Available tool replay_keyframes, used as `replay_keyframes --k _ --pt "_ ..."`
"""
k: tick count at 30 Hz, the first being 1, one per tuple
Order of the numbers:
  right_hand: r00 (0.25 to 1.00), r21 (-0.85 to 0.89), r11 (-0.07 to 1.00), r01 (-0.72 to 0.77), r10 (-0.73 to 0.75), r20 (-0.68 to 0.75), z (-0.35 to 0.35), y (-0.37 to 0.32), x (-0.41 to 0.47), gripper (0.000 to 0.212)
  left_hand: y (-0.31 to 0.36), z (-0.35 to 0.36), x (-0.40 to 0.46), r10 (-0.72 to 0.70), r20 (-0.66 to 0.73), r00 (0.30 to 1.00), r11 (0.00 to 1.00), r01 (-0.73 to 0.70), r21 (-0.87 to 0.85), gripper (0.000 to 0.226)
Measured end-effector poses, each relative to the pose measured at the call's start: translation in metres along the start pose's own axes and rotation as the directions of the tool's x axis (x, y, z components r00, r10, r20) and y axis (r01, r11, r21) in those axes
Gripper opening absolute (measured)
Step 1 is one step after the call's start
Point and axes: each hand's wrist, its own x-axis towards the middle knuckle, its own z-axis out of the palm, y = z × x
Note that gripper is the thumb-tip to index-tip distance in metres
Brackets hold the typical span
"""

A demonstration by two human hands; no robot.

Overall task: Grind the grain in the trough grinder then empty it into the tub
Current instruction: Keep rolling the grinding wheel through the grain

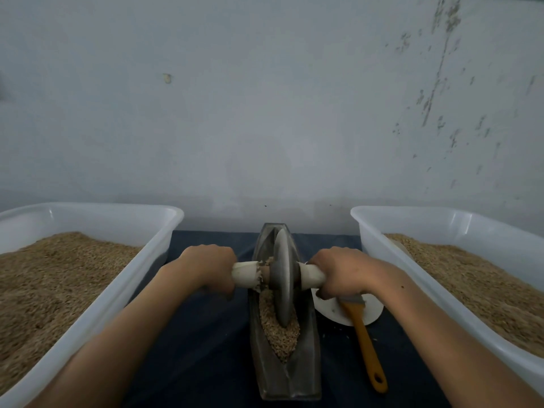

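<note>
A long grey metal trough grinder (306, 375) lies lengthwise on the dark cloth in front of me. Grain (281, 337) fills its groove. A grey metal wheel (282, 278) stands upright in the groove, near the trough's middle. Its pale axle handle (244, 273) sticks out on both sides. My left hand (210, 266) grips the left end of the handle. My right hand (343, 273) grips the right end. A white plastic tub (117, 293) of grain stands on the left, and a second tub (374, 240) of grain on the right.
A white dish (332, 310) sits just right of the trough, under my right wrist. A brush with a yellow handle (366, 348) lies across it, pointing toward me. A pale wall (265, 113) rises right behind the trough and tubs.
</note>
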Motion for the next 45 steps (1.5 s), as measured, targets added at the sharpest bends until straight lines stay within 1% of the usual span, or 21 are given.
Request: replay_keyframes --k 3,5,8,9,11,12,14,16,18,20,22,24,27,30,32,34,36,37,40,42,45 --pt "0.997 -0.027 1.000 -0.012 0.010 -0.070 0.004 0.000 0.001 0.024 0.002 0.004 0.001 -0.014 -0.091 0.996 1.000 0.016 0.024 0.042" --pt "0.982 -0.074 0.997 -0.021 0.007 -0.190 0.009 -0.002 0.004 0.019 0.003 0.009 0.003 -0.017 -0.219 0.976 0.999 0.026 0.040 0.033" --pt "0.904 -0.140 0.989 -0.049 -0.015 -0.427 0.022 -0.003 0.010 0.011 0.003 0.018 0.005 -0.026 -0.424 0.905 0.999 0.036 0.017 0.022" --pt "0.883 -0.143 0.988 -0.052 -0.021 -0.469 0.025 -0.003 0.011 0.010 0.004 0.020 0.005 -0.021 -0.477 0.879 0.999 0.034 0.019 0.020" --pt "0.872 -0.121 0.992 -0.039 -0.026 -0.489 0.028 -0.001 0.011 0.010 0.004 0.022 0.005 -0.004 -0.527 0.850 0.999 0.025 0.032 0.018" --pt "0.881 -0.108 0.994 -0.029 -0.026 -0.473 0.028 0.000 0.010 0.009 0.004 0.022 0.005 0.001 -0.522 0.853 0.999 0.022 0.037 0.019" --pt "0.911 -0.096 0.995 -0.010 -0.031 -0.412 0.023 0.000 0.006 0.011 0.004 0.019 0.005 0.000 -0.460 0.888 0.999 0.022 0.042 0.022" --pt "0.948 -0.095 0.995 0.003 -0.034 -0.318 0.015 -0.001 0.004 0.012 0.002 0.014 0.004 -0.007 -0.327 0.945 0.999 0.022 0.043 0.029" --pt "0.983 -0.082 0.997 0.012 -0.027 -0.180 0.006 -0.002 0.002 0.019 0.001 0.007 0.002 -0.007 -0.169 0.986 1.000 0.011 0.023 0.038" --pt "0.999 -0.044 0.999 0.011 -0.013 -0.047 0.000 -0.002 -0.001 0.029 0.000 0.002 -0.001 0.002 -0.046 0.999 1.000 -0.002 -0.005 0.045" --pt "1.000 0.006 1.000 0.004 -0.005 0.027 -0.002 -0.001 -0.003 0.036 -0.001 -0.001 -0.002 0.010 0.016 1.000 1.000 -0.010 -0.019 0.047" --pt "0.999 0.032 0.999 0.009 -0.010 0.045 -0.002 0.000 -0.004 0.039 0.000 -0.001 -0.002 0.008 0.028 1.000 1.000 -0.007 -0.021 0.047" --pt "1.000 0.012 1.000 0.014 -0.013 -0.007 0.001 0.000 -0.002 0.033 0.001 0.002 0.000 -0.014 -0.033 0.999 1.000 0.014 0.000 0.044" --pt "0.989 -0.039 0.999 0.010 -0.016 -0.150 0.006 -0.001 0.000 0.019 0.003 0.007 0.002 -0.028 -0.176 0.984 0.999 0.034 0.030 0.036" --pt "0.955 -0.069 0.998 0.009 -0.029 -0.295 0.013 -0.002 0.002 0.011 0.004 0.012 0.004 -0.034 -0.293 0.955 0.999 0.042 0.020 0.028" --pt "0.910 -0.094 0.996 0.011 -0.049 -0.411 0.020 -0.002 0.005 0.009 0.004 0.018 0.005 -0.033 -0.413 0.910 0.999 0.038 0.004 0.021" --pt "0.886 -0.100 0.995 0.006 -0.051 -0.461 0.024 -0.002 0.007 0.011 0.004 0.021 0.005 -0.017 -0.493 0.870 1.000 0.025 0.010 0.017" --pt "0.889 -0.098 0.995 0.003 -0.048 -0.456 0.024 -0.002 0.007 0.013 0.004 0.021 0.005 -0.010 -0.502 0.865 1.000 0.019 0.014 0.017" --pt "0.928 -0.091 0.996 0.011 -0.044 -0.369 0.018 0.000 0.006 0.014 0.003 0.018 0.005 -0.008 -0.422 0.907 0.999 0.024 0.033 0.022" --pt "0.964 -0.076 0.997 0.020 -0.040 -0.263 0.012 0.001 0.005 0.012 0.002 0.013 0.003 -0.014 -0.297 0.955 0.998 0.029 0.047 0.030" --pt "0.997 -0.034 0.999 0.022 -0.025 -0.073 0.003 0.002 0.004 0.028 -0.001 0.004 0.001 -0.006 -0.074 0.997 1.000 0.006 0.005 0.044"
